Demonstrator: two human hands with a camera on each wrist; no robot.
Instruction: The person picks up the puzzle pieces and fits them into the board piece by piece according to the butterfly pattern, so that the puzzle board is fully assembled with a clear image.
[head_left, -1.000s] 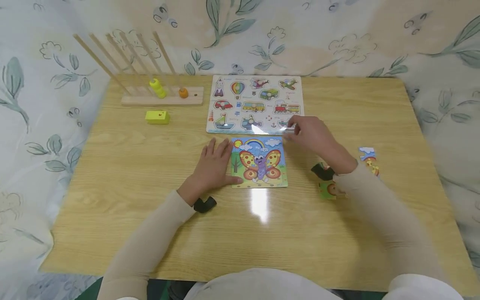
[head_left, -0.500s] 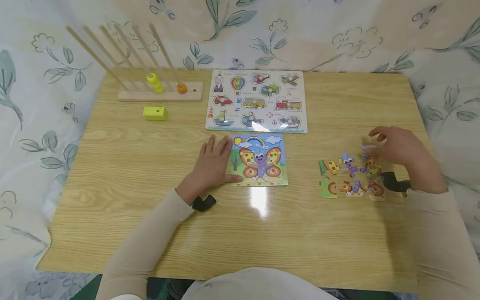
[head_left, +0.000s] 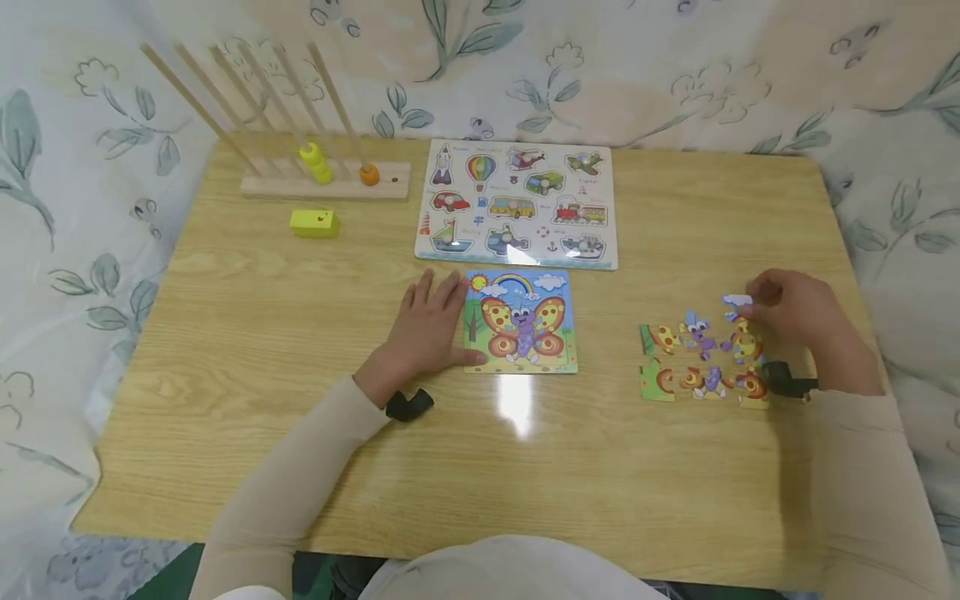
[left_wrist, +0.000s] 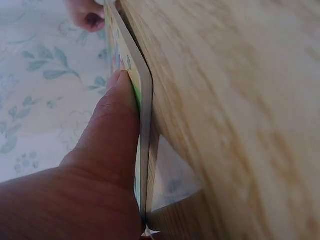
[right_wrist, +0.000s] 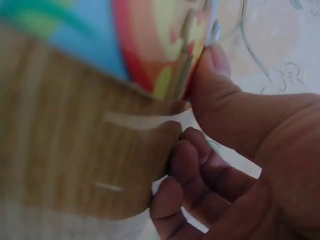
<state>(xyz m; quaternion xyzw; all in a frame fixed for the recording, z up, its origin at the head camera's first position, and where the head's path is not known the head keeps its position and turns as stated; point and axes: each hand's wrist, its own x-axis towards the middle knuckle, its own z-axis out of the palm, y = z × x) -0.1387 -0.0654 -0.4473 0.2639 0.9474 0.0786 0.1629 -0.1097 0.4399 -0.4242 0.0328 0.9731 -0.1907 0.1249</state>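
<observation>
In the head view my left hand (head_left: 423, 333) rests with fingers extended along the left side of the butterfly puzzle (head_left: 521, 321). Its thumb lies on the puzzle's lower left corner, as the left wrist view also shows along the board's edge (left_wrist: 145, 100). To the right, my right hand (head_left: 802, 312) pinches a puzzle piece (head_left: 738, 300) with a cloud on it, over the upper right of a group of loose puzzle pieces (head_left: 701, 333). Up close in the right wrist view, the thumb (right_wrist: 215, 80) is against red and yellow printed pieces (right_wrist: 150, 45), with the other fingers curled below.
Behind the butterfly puzzle lies a vehicle puzzle board (head_left: 517, 204). At the back left stands a wooden base with upright rods (head_left: 326, 185), bearing yellow and orange beads. A yellow block (head_left: 315, 223) lies in front of it. Patterned cloth (head_left: 675, 83) borders the table.
My right hand has moved right, from the lower right corner of the vehicle board to the loose pieces, and now pinches one. My left hand has stayed at the butterfly puzzle.
</observation>
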